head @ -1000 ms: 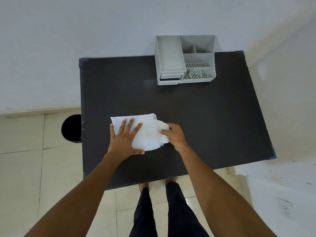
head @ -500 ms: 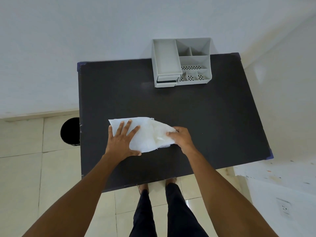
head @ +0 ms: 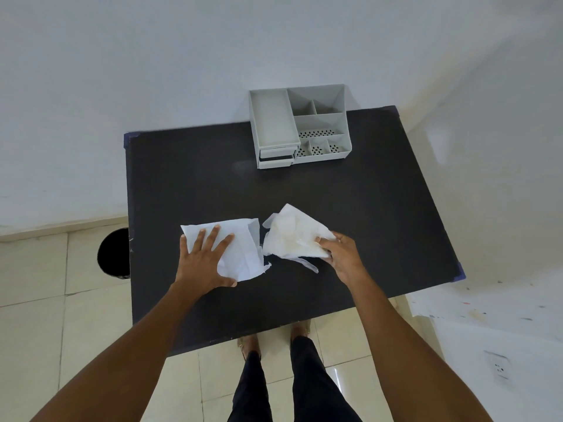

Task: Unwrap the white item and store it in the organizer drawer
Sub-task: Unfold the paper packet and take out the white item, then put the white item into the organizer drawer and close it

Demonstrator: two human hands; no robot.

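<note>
Left hand (head: 203, 259) flat, fingers spread, pressing the white paper wrapper (head: 240, 251) onto the black table (head: 350, 208). Right hand (head: 341, 254) pinched on the crumpled white item (head: 292, 236), just beside the wrapper, barely apart. Far edge: grey organizer (head: 300, 126), its drawer (head: 275, 161) slightly open.

A plain room, probably in a home or a small office, though little of it shows. A dark tabletop (head: 335, 226) stands against a bare white wall (head: 152, 71) in the upper half of the frame. The floor (head: 45, 300) at lower left is laid with glossy cream tiles, and a black round bin (head: 114, 252) stands beside the tabletop's left edge. At lower right a white wall socket (head: 498, 368) sits beneath a paint-flecked white ledge (head: 487, 312). A grey desk organizer (head: 300, 127) with small compartments stands at the tabletop's far edge.
</note>
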